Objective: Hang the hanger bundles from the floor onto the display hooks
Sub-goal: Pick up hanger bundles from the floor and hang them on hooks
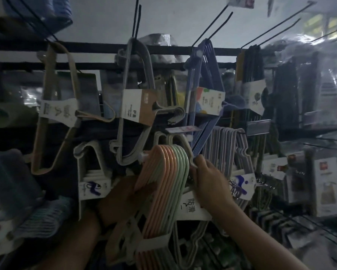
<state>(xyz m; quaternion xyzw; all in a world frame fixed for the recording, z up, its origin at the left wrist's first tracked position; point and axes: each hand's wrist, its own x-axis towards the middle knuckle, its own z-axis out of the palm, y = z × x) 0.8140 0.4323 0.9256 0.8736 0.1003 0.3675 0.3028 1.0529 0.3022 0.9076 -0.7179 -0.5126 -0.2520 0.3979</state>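
Note:
A bundle of orange and green hangers [163, 184], bound by a white paper band, is held up in front of the display at lower centre. My left hand [124, 193] grips it from behind on the left side. My right hand [208, 182] holds its right edge near the top, fingers by the white label with black characters [189, 206]. Black display hooks [136, 18] stick out from a dark rail [97, 46] above. Hanging on them are a beige bundle [52, 106], a grey bundle [136, 106] and a blue bundle [204, 98].
White hanger bundles [91, 172] hang at lower left and more white hangers [228, 145] at right of centre. Dark packaged goods [292, 98] fill the right side. Folded cloths [41, 215] lie at lower left. Empty hooks [276, 22] reach out at upper right.

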